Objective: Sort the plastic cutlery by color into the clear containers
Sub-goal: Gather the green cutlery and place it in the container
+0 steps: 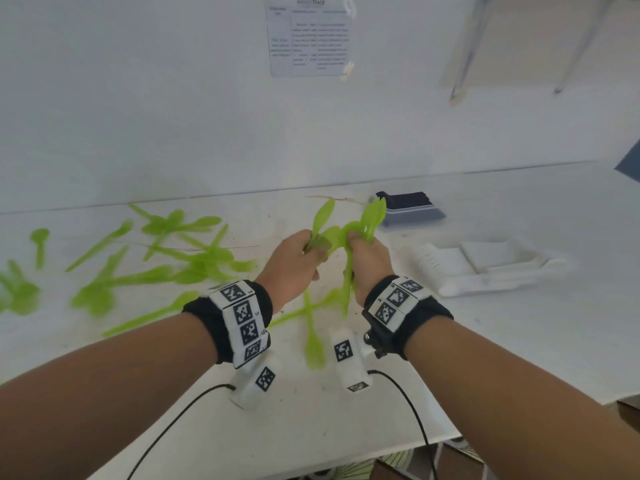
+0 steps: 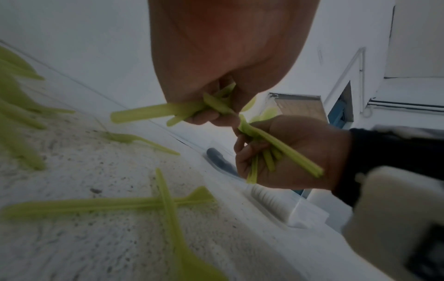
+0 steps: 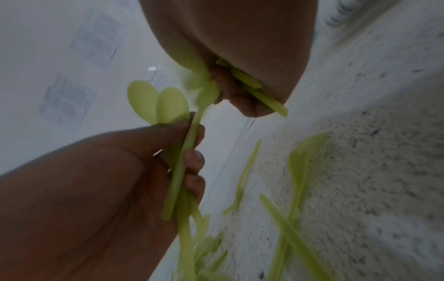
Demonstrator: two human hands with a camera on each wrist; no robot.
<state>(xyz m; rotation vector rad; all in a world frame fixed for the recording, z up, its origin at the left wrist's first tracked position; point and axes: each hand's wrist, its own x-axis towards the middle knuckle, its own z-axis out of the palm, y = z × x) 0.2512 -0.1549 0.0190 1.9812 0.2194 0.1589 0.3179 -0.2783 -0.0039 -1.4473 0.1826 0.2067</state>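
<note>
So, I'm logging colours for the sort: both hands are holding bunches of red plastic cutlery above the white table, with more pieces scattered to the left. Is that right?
Not quite: the plastic cutlery is green, not red. The head view shows the left hand and right hand each gripping green plastic cutlery above the white table, with more green pieces scattered to the left.

A white wall [image 1: 173,98] rises behind a white speckled table [image 1: 519,341]. A printed sheet [image 1: 309,38] hangs on the wall under soft, even light.
</note>
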